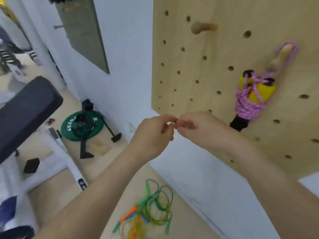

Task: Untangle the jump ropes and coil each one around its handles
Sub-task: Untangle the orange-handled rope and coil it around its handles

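Both hands are up at chest height in front of the pale wooden pegboard, the left hand and right hand with fingers curled and fingertips meeting. Whether they pinch anything between them I cannot tell; nothing shows there and the view is blurred. One job looks done: the purple braided rope wound round its yellow handles hangs from a wooden peg, just beside the right wrist. The rest waits below, a tangled heap of thin green and yellow ropes with green, orange and blue handles lying on the floor. The danger from here: tug one handle hard and those crossed loops could cinch into tighter knots, and the similar colours make it easy to pair the wrong handles. A careless right forearm could also knock the purple bundle off its peg. How many ropes are in that heap, and how they cross, is too smeared to read.
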### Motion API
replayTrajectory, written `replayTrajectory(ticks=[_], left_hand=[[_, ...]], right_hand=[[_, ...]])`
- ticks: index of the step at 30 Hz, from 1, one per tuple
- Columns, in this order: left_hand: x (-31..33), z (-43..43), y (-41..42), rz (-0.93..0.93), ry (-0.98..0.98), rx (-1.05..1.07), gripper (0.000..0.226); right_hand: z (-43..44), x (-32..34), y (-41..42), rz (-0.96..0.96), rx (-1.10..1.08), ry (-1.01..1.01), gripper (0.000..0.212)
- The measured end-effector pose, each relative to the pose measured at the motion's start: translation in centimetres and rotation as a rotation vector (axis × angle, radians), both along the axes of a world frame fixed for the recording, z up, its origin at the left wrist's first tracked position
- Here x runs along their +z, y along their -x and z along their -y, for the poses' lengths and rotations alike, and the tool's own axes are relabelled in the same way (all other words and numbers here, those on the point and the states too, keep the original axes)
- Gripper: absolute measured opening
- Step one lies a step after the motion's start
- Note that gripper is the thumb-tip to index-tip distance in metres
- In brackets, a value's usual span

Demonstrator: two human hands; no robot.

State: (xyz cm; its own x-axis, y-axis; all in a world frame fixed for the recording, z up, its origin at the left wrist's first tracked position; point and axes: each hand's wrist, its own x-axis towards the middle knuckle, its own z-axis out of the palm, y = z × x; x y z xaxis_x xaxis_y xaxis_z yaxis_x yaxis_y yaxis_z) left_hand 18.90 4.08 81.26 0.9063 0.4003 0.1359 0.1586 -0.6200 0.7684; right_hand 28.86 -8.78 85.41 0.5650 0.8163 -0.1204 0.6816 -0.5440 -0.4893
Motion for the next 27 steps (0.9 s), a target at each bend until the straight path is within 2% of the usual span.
replayTrajectory(ticks=[7, 12, 16, 21, 25, 27], left_hand=[[-25.3, -1.6, 8.0, -0.481, 0.050, 0.061, 0.047], [-44.5, -1.4, 14.1, -0.723, 0.219, 0.129, 0.041], [-59.6, -0.7, 17.3, -0.866, 0.340, 0.165, 0.042], [-75.9, 0.4, 18.7, -0.963, 0.565, 0.224, 0.050], [-84.8, 1.7, 18.5, -0.945, 0.606, 0.243, 0.063], [-87.6, 2.3, 18.1, -0.901, 0.621, 0.258, 0.070]], right_hand=[[-3.3, -25.0, 2.9, -0.423, -0.035, 0.319, 0.042], [-4.1, -45.2, 6.7, -0.658, -0.244, 0.356, 0.048], [-2.6, -61.4, 10.9, -0.954, -0.575, 0.334, 0.045], [-0.2, -78.3, 14.3, -1.213, -0.935, 0.217, 0.044], [0.2, -88.2, 16.2, -1.318, -1.156, 0.136, 0.058], [-0.4, -91.3, 17.5, -1.405, -1.152, 0.099, 0.040]])
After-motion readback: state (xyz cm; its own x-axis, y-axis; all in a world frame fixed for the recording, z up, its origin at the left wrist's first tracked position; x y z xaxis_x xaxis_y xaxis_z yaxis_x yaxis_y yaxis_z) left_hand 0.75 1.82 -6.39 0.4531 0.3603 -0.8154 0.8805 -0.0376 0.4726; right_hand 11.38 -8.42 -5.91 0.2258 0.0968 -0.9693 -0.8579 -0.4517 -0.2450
